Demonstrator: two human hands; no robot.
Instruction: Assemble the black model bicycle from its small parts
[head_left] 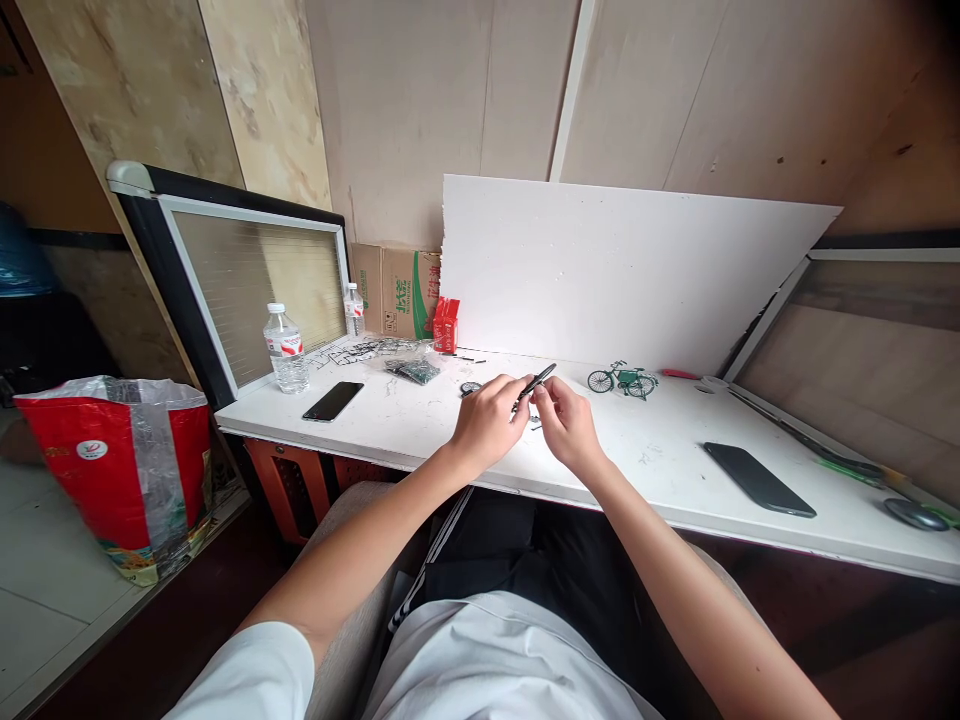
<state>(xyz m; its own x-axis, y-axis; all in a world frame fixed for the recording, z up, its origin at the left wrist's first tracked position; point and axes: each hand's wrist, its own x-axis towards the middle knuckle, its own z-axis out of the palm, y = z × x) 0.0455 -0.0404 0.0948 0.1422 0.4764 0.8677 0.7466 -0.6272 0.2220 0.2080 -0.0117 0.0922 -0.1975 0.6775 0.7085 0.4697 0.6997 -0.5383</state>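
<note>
Above the front middle of the white table (420,430), my left hand (491,415) is closed around a thin black part (541,378) that looks round and is seen nearly edge-on. My right hand (566,420) meets it from the right, thumb and fingers pinched at the lower edge of the same part. Whether anything smaller sits between the fingertips is too small to tell. Just left of my left hand lies a small black wheel-like piece (470,388). A green model bicycle (624,380) stands behind and to the right of my hands.
On the left are a phone (334,401), a water bottle (286,350), a plastic bag of small parts (412,370) and thin black frames (360,350). A red box (446,325) stands behind. At right lie a dark phone (759,480) and a mouse (916,514).
</note>
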